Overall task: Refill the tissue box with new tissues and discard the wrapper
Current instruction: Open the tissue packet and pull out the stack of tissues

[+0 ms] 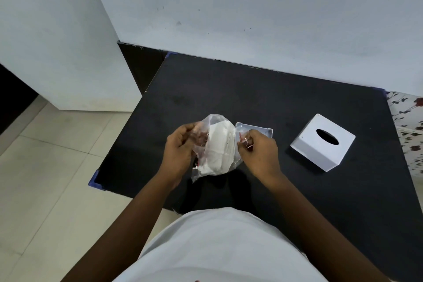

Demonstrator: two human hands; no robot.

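Note:
A pack of white tissues (pixel 218 147) sits inside a clear plastic wrapper (pixel 215 120) with red print, held above the black table (pixel 263 89). My left hand (pixel 180 146) grips the wrapper's left side. My right hand (pixel 258 146) pinches the wrapper's right edge. The two hands hold the plastic stretched apart around the tissues. The white tissue box cover (pixel 322 142), with an oval slot on top, stands on the table to the right. The box's white base tray (pixel 258 128) lies just behind my right hand, partly hidden by it.
The table stands against a pale wall (pixel 251 7), with blue corner guards (pixel 95 178). A floral cloth (pixel 409 126) lies past the table's right edge. Tiled floor (pixel 45 167) extends to the left.

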